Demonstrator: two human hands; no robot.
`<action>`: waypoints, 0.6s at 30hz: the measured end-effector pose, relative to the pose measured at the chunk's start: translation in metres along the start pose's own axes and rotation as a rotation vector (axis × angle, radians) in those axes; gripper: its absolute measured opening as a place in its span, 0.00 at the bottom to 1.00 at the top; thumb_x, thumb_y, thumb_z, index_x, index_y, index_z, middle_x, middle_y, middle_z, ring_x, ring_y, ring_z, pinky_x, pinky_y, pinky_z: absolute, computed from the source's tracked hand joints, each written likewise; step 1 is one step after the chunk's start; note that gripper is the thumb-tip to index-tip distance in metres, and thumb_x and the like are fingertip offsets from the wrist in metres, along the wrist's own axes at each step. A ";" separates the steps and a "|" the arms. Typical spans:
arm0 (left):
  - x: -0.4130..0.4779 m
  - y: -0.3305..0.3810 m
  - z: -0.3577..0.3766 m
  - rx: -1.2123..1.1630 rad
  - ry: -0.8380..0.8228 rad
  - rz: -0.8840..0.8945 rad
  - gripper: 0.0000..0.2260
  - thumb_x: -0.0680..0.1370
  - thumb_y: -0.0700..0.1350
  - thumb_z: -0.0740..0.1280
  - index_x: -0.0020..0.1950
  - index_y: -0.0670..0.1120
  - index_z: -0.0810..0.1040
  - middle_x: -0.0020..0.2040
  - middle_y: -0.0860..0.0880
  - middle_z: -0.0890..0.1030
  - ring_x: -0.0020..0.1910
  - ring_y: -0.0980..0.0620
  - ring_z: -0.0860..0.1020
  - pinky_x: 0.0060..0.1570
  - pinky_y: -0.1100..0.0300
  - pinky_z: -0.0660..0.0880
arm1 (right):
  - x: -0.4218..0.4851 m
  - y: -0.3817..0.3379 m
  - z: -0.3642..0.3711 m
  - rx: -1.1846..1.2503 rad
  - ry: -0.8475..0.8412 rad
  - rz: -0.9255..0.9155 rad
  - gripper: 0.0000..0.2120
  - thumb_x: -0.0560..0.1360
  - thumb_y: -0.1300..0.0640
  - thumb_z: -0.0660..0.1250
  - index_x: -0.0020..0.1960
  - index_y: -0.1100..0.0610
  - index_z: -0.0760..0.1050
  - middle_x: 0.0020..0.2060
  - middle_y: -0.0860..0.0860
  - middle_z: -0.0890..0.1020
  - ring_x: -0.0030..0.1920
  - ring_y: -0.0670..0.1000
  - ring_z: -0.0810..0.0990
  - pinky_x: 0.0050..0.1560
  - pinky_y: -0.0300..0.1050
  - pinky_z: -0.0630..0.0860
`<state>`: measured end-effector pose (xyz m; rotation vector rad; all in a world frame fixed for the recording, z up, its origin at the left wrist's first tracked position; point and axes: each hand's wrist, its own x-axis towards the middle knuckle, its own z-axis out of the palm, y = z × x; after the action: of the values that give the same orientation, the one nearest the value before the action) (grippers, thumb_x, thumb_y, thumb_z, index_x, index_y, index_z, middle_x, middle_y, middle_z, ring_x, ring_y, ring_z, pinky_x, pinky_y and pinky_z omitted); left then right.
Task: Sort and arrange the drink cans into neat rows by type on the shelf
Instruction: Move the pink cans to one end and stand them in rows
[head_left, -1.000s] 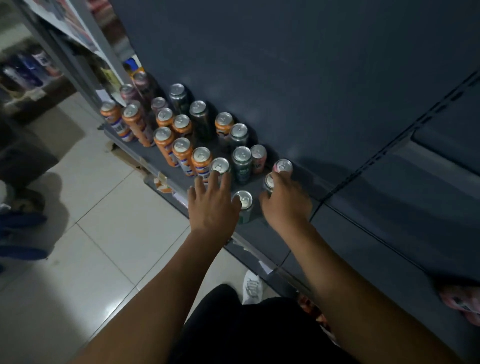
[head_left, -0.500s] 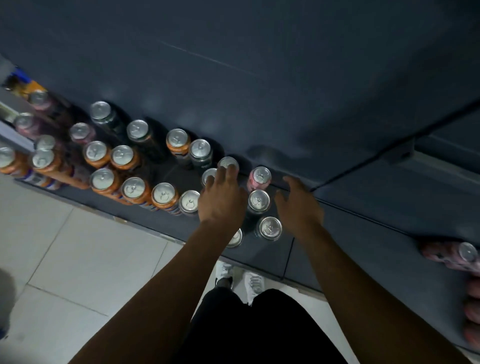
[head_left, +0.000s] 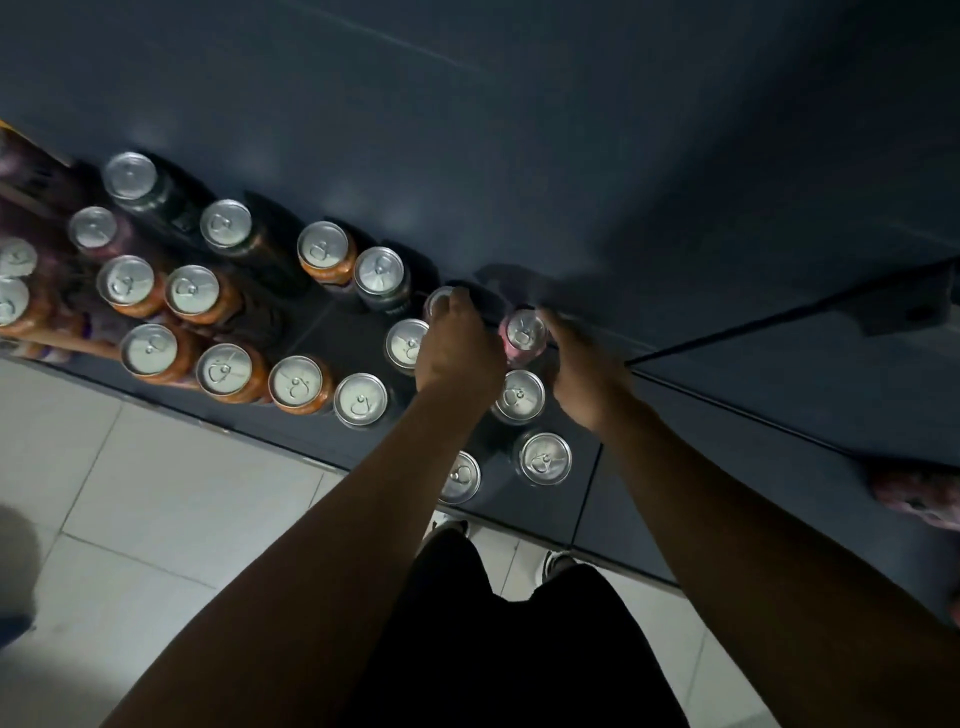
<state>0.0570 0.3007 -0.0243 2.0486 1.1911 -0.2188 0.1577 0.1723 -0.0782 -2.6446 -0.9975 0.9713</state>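
Right now your left hand (head_left: 457, 348) is curled down over the top of the rear can (head_left: 435, 302), fingers hooked round its rim close to the back of the shelf (head_left: 337, 327). Your knuckles hide most of that can, so its colour cannot be told. Your right hand (head_left: 584, 371) is just to the right, fingers bent round the right side of the pink can (head_left: 523, 335). That can stands upright between your two hands, also near the back of the shelf.

A silver-topped can (head_left: 407, 343) stands just beside your left hand on its left. Another, the middle can (head_left: 518, 396), stands between your wrists, just in front of the pink one. Nearer the shelf's front edge, the front can (head_left: 544, 458) stands beside your right forearm, and your left forearm partly covers the edge can (head_left: 460, 475).

Off to the left, well apart from your hands, the orange cans (head_left: 224, 370) run in a row along the front edge, with a second short row behind them. The dark cans (head_left: 226, 223) stand along the back, with one orange can among them. At the far right edge of the shelf more pink cans (head_left: 914, 493) lie on their sides, blurred. The tiled floor (head_left: 156, 493) shows below the shelf's front edge.
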 end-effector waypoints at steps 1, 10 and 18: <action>0.005 0.002 0.002 0.047 0.011 0.004 0.20 0.80 0.38 0.64 0.72 0.39 0.69 0.71 0.40 0.71 0.68 0.39 0.72 0.60 0.49 0.71 | 0.003 0.002 0.002 -0.021 -0.013 -0.028 0.43 0.76 0.66 0.68 0.82 0.44 0.52 0.77 0.53 0.69 0.71 0.59 0.73 0.68 0.53 0.73; 0.051 0.004 0.018 0.707 0.083 -0.007 0.27 0.81 0.51 0.63 0.75 0.39 0.66 0.71 0.40 0.73 0.71 0.39 0.69 0.69 0.49 0.64 | 0.022 0.021 0.015 -0.096 0.097 -0.179 0.46 0.68 0.67 0.74 0.77 0.43 0.58 0.68 0.55 0.76 0.65 0.61 0.78 0.61 0.55 0.78; 0.070 -0.011 0.034 0.946 0.063 0.003 0.25 0.77 0.61 0.63 0.65 0.45 0.78 0.62 0.44 0.80 0.64 0.44 0.76 0.65 0.52 0.61 | 0.004 0.038 0.038 0.191 0.142 -0.048 0.35 0.74 0.61 0.73 0.75 0.50 0.60 0.61 0.57 0.81 0.56 0.61 0.82 0.51 0.46 0.70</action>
<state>0.0936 0.3288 -0.0875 2.8631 1.2455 -0.8513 0.1564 0.1424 -0.1236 -2.4813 -0.8853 0.8114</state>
